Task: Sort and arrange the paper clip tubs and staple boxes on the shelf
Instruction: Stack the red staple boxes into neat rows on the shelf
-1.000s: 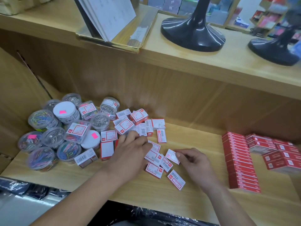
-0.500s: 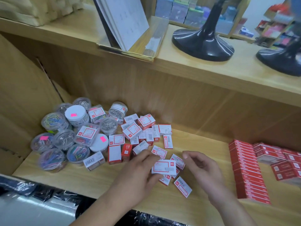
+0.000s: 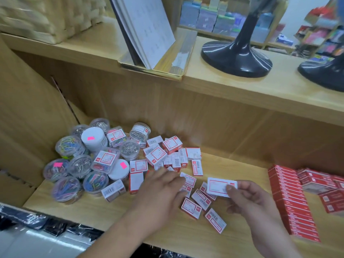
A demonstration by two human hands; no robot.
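A white-and-red staple box (image 3: 216, 185) is pinched between the thumb and fingers of the right hand (image 3: 247, 200), just right of a heap of loose staple boxes (image 3: 156, 155) on the wooden shelf (image 3: 232, 164). The left hand (image 3: 163, 190) lies spread, palm down, over the heap's near edge. Clear paper clip tubs (image 3: 78, 164) crowd against the heap's left side. Well right of the heap sits a neat row of red boxes (image 3: 290, 200). Above the heap, an upper shelf (image 3: 242, 90) carries a tray (image 3: 152, 71) of papers and two black stands (image 3: 236, 56).
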